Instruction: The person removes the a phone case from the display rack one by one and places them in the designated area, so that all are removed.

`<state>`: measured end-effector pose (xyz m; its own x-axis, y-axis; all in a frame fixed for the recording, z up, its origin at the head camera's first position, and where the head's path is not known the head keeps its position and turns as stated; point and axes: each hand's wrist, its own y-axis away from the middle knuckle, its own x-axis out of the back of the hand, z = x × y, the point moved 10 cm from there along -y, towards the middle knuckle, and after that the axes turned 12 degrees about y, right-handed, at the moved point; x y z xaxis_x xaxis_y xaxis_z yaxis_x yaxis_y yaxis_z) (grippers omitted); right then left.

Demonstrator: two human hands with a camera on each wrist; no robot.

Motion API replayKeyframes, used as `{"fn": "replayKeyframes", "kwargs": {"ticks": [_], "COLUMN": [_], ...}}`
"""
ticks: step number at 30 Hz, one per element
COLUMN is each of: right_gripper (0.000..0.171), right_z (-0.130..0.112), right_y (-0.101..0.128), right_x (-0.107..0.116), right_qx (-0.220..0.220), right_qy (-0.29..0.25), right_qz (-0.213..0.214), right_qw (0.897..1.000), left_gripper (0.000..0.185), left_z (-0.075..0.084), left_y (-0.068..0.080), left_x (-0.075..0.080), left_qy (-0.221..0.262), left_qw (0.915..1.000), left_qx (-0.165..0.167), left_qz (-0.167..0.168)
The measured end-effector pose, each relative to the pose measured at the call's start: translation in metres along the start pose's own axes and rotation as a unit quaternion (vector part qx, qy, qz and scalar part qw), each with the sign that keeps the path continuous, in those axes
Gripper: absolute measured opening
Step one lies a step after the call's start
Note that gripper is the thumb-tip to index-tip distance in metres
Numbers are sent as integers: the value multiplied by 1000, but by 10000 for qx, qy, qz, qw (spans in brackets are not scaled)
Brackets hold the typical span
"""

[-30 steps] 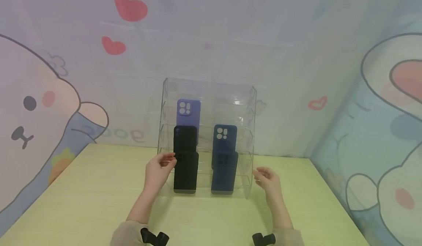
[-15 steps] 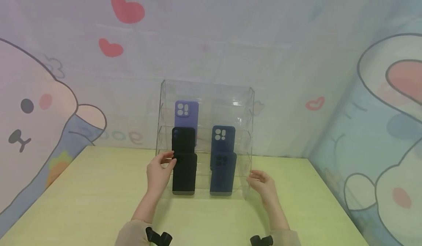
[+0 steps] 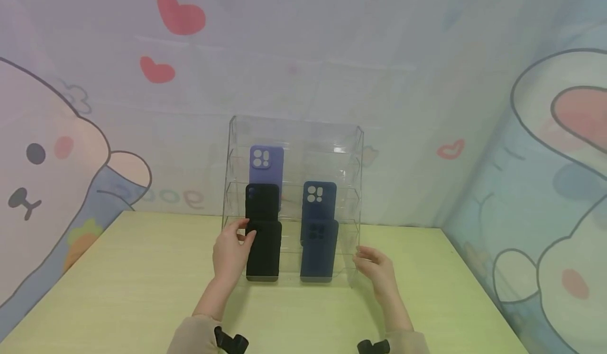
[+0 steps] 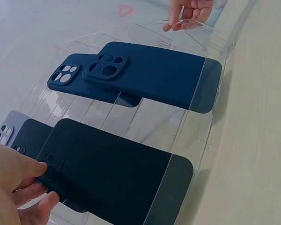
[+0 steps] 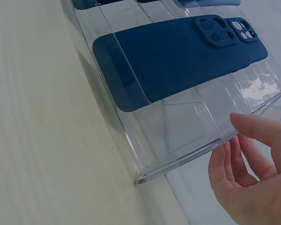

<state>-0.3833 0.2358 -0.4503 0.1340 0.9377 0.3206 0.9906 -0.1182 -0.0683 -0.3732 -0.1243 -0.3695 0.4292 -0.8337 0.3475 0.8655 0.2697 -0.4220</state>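
A clear stepped display stand (image 3: pixel 291 287) holds several phone cases upright. Down its left column are a purple phone case (image 3: pixel 272 172), a black phone case (image 3: pixel 262 204) and, in front, another black phone case (image 4: pixel 112 168). The right column has two dark blue phone cases, the rear one (image 3: pixel 320 204) with camera cutouts and the front one (image 5: pixel 164 61) lower. My left hand (image 3: pixel 229 251) pinches the front black case at its upper left edge, thumb on its face; some fingertips are hidden. With thumb and fingers, my right hand (image 5: pixel 253 164) holds the stand's right side edge.
The stand rests on a pale yellow table (image 3: pixel 156 269), near its back edge. Behind hangs a cloth backdrop (image 3: pixel 303 43) printed with hearts and cartoon animals. Each wrist wears a black camera mount (image 3: pixel 231 341).
My right hand has moved left from beside the stand to its right edge. My left thumb has shifted slightly farther over the front black phone case. The head view has drifted slightly.
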Motion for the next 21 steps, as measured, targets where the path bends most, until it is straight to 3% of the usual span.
{"fn": "replayKeyframes", "kwargs": {"ticks": [12,21], "right_gripper": [43,44], "right_z": [3,5], "right_y": [-1,-2], "right_x": [0,-1], "right_qx": [-137,-123], "right_qy": [13,37], "right_qz": [-9,-56], "right_qw": [9999,9999], "left_gripper": [30,27], "left_z": [2,-6], "left_y": [1,2], "left_x": [-4,-8], "left_qy": [-37,882], "left_qw": [10000,9955], "left_qx": [-67,268], "left_qz": [-15,-226]}}
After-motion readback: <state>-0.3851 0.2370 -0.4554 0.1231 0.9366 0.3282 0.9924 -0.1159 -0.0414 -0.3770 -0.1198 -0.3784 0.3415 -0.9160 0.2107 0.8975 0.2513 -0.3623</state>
